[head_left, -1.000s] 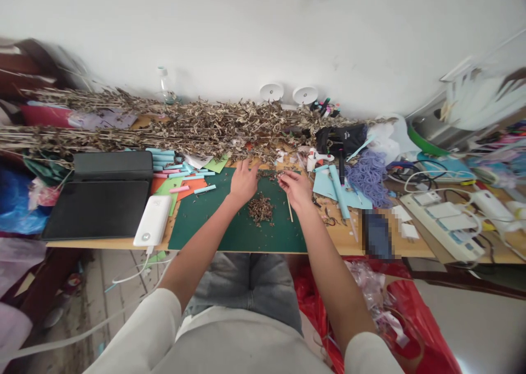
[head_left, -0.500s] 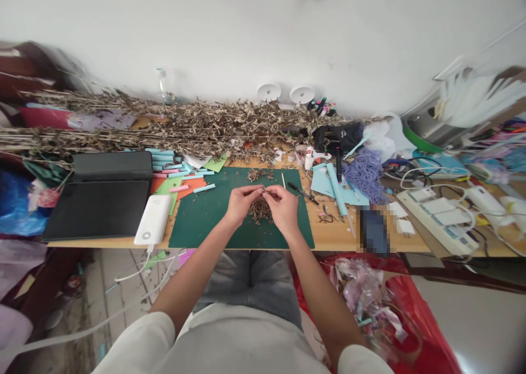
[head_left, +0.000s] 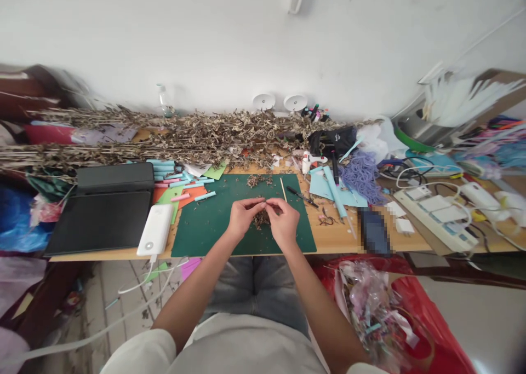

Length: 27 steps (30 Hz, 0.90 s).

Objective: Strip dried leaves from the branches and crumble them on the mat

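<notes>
Our left hand (head_left: 241, 219) and right hand (head_left: 285, 222) meet, fingers (head_left: 251, 202) pinched at the tips; whether they hold anything, we cannot tell. The dried leaf pile (head_left: 260, 220) lies beneath, on the green mat (head_left: 205, 226) along the tabletop (head_left: 331, 234)'s front edge.

The left hand (head_left: 241, 218) and right hand (head_left: 286, 222) meet fingertip to fingertip over a dry leaf pile (head_left: 260, 220) on the green cutting mat (head_left: 205, 229). Dried plant stalks (head_left: 230, 132) lie behind.

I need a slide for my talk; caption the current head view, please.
Left hand and right hand held close together above dried plant bits on a green mat.
</notes>
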Each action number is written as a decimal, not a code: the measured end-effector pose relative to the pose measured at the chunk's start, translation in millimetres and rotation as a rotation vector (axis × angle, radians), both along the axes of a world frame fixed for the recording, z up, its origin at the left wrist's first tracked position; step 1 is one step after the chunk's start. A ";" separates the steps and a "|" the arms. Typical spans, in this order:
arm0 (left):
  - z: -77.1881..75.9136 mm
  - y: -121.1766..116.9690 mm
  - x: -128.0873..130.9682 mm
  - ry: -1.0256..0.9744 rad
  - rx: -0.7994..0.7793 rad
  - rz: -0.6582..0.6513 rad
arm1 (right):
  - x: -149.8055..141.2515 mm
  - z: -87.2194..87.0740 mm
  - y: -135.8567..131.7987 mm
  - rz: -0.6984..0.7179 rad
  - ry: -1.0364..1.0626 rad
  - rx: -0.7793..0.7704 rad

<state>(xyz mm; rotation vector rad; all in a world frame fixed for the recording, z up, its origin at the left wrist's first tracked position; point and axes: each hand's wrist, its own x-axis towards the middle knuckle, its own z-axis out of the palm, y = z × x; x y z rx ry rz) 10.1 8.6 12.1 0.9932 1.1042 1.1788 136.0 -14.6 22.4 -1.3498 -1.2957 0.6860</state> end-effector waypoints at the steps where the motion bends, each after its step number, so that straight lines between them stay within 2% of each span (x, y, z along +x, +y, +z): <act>1: 1.4 1.9 -1.0 -0.032 -0.016 -0.006 | 0.7 1.4 0.6 0.023 0.002 0.013; 4: 8.8 8.2 -4.5 -0.069 0.011 -0.023 | 5.8 6.0 7.3 0.102 0.059 0.036; 8: 22.4 19.2 -9.3 0.021 0.103 -0.073 | 14.9 14.0 23.0 0.179 0.138 0.003; 10: 27.1 25.3 -10.9 0.056 0.116 -0.117 | 17.1 18.3 28.5 0.219 0.099 -0.014; 12: 28.9 29.9 -11.3 0.091 0.139 -0.148 | 17.1 20.6 30.2 0.200 0.025 -0.015; 15: 26.6 31.9 -11.4 0.239 0.210 -0.155 | 15.9 17.4 27.4 0.129 -0.069 0.005; 18: 21.7 29.1 -14.5 0.454 0.302 -0.080 | 17.7 7.8 23.6 0.088 -0.133 0.005; 21: 15.5 24.9 -20.9 0.605 0.376 -0.023 | 22.0 -2.8 22.4 0.132 -0.227 -0.014; 25: 3.1 20.1 -27.0 0.813 0.471 -0.112 | 23.8 -12.6 22.0 0.242 -0.408 0.027; 27: -2.6 18.8 -28.8 0.847 0.516 -0.152 | 23.8 -15.1 21.1 0.252 -0.432 0.040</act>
